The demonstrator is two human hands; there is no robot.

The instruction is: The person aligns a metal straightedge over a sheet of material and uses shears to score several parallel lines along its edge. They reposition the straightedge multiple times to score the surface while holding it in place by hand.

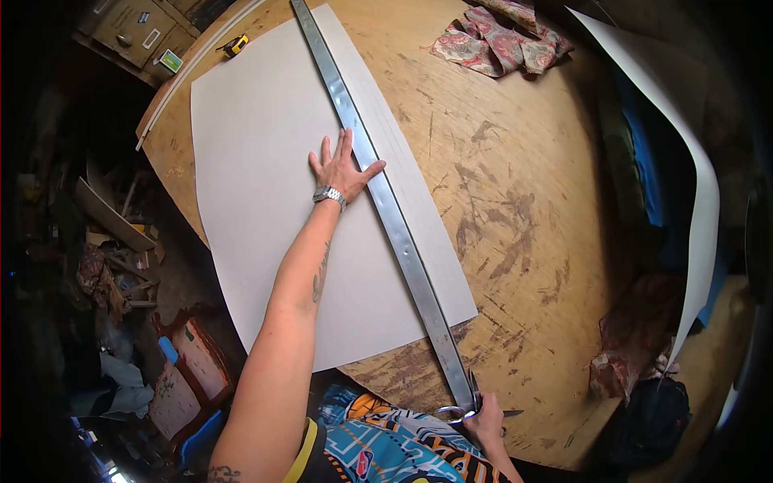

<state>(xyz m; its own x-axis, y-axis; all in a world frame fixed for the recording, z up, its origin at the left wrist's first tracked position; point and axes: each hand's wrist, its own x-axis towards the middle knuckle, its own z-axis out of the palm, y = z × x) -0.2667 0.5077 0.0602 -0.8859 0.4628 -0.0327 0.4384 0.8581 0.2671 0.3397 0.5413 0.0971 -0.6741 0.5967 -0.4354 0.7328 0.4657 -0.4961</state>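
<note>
Key relation: metal straightedge (pixel 394 229) vs the two hands. Long axis runs far-to-near, slanting: far end leans left, near end right. It lies across the pale sheet (pixel 258 169), w/ most of the sheet left of it and a narrower strip right. Near end overhangs the sheet's edge, onto the desk (pixel 523 145).

Left hand (pixel 341 171): on the straightedge, farther along it than the right, approx mid-length. Grip released, palm down, fingers spread; thumb lies over the metal, rest of hand mostly on the sheet just left of it. Nothing clasped. From this grip the straightedge runs both ways, to far end and to near end.

Right hand (pixel 485 417): right at the straightedge's near end, so nearest to that end. Fingers curled; scissors (pixel 513 413) there too, one loop left of the hand, blade poking out to its right, so roughly crosswise to the straightedge. Can't tell if the grip is closed on scissors, on the metal end, or both; fingers hide it.

Other refs: tape measure (pixel 236 46) left of straightedge's far end; floral fabric (pixel 499 44) well right of same end.
</note>
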